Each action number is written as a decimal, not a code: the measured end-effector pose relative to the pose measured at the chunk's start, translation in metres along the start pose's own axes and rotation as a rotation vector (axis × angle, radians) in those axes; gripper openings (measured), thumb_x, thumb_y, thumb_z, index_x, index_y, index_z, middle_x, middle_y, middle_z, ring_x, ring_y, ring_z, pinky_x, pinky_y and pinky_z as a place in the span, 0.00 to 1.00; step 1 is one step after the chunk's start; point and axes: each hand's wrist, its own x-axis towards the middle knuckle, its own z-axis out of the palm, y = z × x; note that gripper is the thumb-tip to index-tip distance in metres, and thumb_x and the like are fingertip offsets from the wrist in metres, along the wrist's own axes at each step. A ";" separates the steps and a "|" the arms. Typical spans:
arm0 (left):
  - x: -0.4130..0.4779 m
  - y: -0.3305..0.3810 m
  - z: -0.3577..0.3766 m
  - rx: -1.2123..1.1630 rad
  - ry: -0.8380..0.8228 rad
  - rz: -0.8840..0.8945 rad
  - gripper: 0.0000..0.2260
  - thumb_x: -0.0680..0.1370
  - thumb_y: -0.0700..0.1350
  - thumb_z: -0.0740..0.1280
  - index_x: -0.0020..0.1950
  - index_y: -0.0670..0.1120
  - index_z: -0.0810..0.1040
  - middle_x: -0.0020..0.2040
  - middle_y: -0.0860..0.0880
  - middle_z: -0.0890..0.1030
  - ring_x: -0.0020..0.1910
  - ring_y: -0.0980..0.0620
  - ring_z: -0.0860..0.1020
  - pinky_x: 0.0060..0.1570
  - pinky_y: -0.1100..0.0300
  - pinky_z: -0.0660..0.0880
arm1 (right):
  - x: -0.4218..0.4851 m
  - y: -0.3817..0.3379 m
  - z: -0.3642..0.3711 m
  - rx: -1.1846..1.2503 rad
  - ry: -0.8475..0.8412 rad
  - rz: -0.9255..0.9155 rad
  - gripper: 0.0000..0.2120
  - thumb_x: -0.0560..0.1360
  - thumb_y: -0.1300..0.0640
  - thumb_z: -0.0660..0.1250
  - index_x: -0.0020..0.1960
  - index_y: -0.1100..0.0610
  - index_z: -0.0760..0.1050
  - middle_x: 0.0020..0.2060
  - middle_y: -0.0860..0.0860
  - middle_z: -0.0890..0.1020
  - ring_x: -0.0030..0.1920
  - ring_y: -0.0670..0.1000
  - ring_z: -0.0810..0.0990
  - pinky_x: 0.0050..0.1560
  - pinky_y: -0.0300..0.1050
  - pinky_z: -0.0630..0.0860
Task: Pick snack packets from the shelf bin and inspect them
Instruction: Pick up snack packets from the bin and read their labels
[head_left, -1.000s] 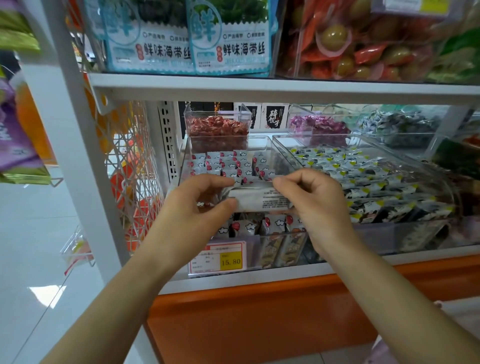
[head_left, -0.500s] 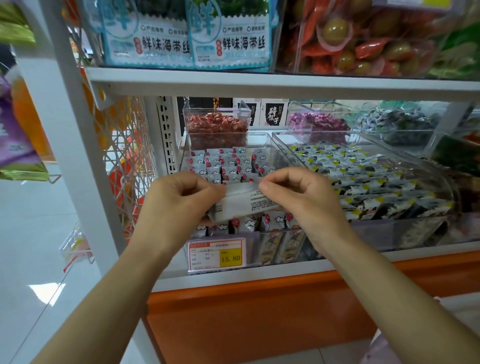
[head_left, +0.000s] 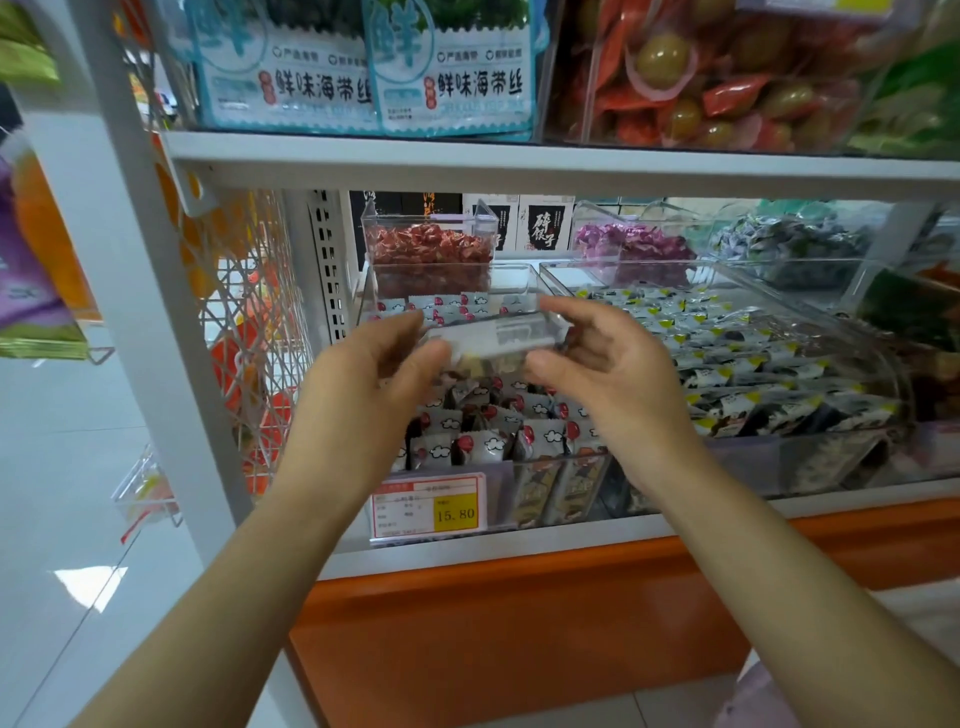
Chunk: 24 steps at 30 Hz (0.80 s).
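Observation:
I hold a small silver-white snack packet (head_left: 496, 340) lengthways between both hands, just above the clear shelf bin (head_left: 551, 461); the packet is blurred by motion. My left hand (head_left: 371, 379) pinches its left end between thumb and fingers. At the other end, my right hand (head_left: 605, 364) grips it with the thumb below and curled fingers above. The bin under my hands holds several white packets (head_left: 480, 444) printed with red dots and clouds.
A yellow-and-red price tag (head_left: 431, 506) hangs on the bin front. To the right stands a bin of black, white and yellow packets (head_left: 753, 374). Behind are red sweets (head_left: 431, 249) and purple sweets (head_left: 631, 244). The upper shelf edge (head_left: 519, 161) is overhead; a wire rack (head_left: 244, 312) stands left.
Both hands have lifted slightly and loosened their pinch, and the packet has turned between them so its printed face no longer shows flat towards me.

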 end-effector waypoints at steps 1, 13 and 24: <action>0.001 -0.001 0.001 0.108 0.051 0.033 0.19 0.78 0.48 0.63 0.68 0.47 0.71 0.58 0.54 0.78 0.55 0.56 0.77 0.54 0.65 0.73 | 0.001 -0.001 0.001 0.037 0.071 0.000 0.15 0.71 0.64 0.70 0.53 0.48 0.75 0.49 0.47 0.82 0.47 0.44 0.83 0.44 0.35 0.79; -0.001 -0.019 0.010 0.970 -0.374 0.220 0.25 0.77 0.60 0.40 0.71 0.61 0.63 0.72 0.59 0.65 0.74 0.57 0.55 0.69 0.38 0.35 | 0.009 0.011 0.003 -0.018 0.228 -0.027 0.07 0.74 0.61 0.68 0.50 0.55 0.72 0.41 0.50 0.79 0.42 0.45 0.83 0.43 0.43 0.82; -0.010 -0.027 -0.010 0.884 -0.446 0.244 0.27 0.75 0.61 0.40 0.67 0.59 0.69 0.74 0.59 0.61 0.74 0.59 0.49 0.72 0.40 0.40 | 0.064 0.001 0.046 -0.534 -0.111 -0.135 0.12 0.71 0.56 0.73 0.52 0.55 0.73 0.39 0.43 0.73 0.38 0.39 0.71 0.35 0.28 0.64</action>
